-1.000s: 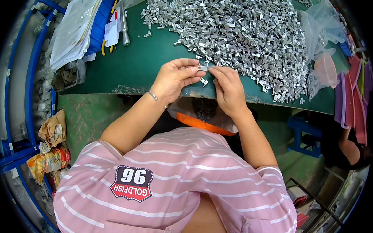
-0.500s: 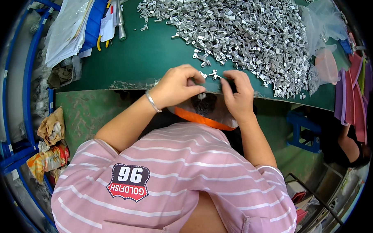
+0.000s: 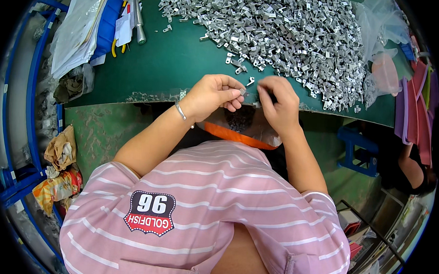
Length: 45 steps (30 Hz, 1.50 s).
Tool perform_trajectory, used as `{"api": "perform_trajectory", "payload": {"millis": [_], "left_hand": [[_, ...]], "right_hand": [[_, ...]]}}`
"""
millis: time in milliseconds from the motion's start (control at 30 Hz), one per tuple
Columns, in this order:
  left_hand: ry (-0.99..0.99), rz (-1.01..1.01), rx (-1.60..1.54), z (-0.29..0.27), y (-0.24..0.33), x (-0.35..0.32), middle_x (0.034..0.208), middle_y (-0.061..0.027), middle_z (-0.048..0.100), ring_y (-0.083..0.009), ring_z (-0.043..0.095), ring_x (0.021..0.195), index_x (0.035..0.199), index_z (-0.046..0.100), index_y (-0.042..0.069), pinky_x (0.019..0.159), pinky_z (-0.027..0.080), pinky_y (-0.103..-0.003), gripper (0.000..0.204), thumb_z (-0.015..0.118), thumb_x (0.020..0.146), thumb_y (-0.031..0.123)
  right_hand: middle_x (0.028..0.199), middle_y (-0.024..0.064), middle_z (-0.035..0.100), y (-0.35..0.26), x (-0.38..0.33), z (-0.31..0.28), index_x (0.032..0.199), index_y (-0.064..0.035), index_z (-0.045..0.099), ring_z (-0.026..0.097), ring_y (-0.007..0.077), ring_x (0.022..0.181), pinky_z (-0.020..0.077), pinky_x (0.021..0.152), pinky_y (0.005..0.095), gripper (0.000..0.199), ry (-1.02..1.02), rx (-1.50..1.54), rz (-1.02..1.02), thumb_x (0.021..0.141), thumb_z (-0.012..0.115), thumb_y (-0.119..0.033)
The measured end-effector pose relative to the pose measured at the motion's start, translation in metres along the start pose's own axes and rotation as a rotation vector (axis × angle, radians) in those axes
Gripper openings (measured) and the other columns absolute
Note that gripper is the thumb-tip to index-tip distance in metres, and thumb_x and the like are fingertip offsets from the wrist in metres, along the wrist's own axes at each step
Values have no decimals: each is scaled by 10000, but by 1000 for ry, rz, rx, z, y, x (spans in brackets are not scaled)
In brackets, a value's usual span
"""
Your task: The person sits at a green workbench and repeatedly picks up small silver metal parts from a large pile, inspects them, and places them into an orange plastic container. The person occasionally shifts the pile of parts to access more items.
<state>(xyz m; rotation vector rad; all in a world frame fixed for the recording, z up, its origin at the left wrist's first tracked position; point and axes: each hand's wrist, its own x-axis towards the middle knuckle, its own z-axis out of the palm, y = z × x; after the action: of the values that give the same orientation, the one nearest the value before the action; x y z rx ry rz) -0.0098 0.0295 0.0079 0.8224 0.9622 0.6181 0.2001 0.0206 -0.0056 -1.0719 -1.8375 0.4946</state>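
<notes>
A tiny silver metal part [image 3: 244,91] is sitting pinched at the near edge of the green desk [image 3: 173,63], just above an open clear plastic bag [image 3: 239,125] that is hanging below the edge and holding darker small parts.

Green worktable [image 3: 183,63]; worn green floor [image 3: 103,133]; blue stool [image 3: 357,149]

Whatever the left hand [image 3: 215,92] pinches is too small to make out; the right hand [image 3: 278,101] covers part of the clear bag [image 3: 243,124] below the counter [image 3: 173,63] edge; the heap of metal pieces [image 3: 291,28] is cut off at the frame's top; a person at right [image 3: 412,168] is half in shadow.
</notes>
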Motion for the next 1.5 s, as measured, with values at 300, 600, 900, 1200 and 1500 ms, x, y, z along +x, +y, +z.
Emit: {"api": "perform_trajectory", "payload": {"millis": [300,600,900,1200,1500], "left_hand": [[-38,-10,129,-1,-1,-4,938,-68,682,-120,649,758,1117,661,-19,682,550,-248,184,618,954,57],[546,773,994,-15,8,34,1070,-118,549,-235,603,801,1023,622,42,716,511,-340,210,703,830,34],[264,819,1047,7,-2,29,863,-106,603,-286,634,781,877,635,23,705,522,-372,125,727,793,24],[228,930,1026,-7,-11,11,949,-101,634,-268,651,834,934,669,23,726,536,-338,151,708,791,-7],[307,903,1087,4,-10,22,949,-106,594,-265,633,789,940,661,20,694,524,-337,154,705,800,-27]], "right_hand": [[889,124,693,6,10,7,913,-27,680,659,313,844,521,749,385,153,12,-40,54,776,686,42],[954,83,678,1,6,2,877,-43,679,623,290,910,476,821,412,127,-400,91,-130,758,724,-40],[974,102,660,19,27,16,929,-23,669,623,321,885,509,781,413,184,47,-261,-159,759,681,47],[958,104,678,5,-1,-9,911,-20,673,640,305,863,525,746,394,196,-94,-35,-182,744,682,83],[955,93,662,1,12,-4,945,-46,661,628,314,920,493,791,399,203,-167,-165,-60,764,673,46]]}}
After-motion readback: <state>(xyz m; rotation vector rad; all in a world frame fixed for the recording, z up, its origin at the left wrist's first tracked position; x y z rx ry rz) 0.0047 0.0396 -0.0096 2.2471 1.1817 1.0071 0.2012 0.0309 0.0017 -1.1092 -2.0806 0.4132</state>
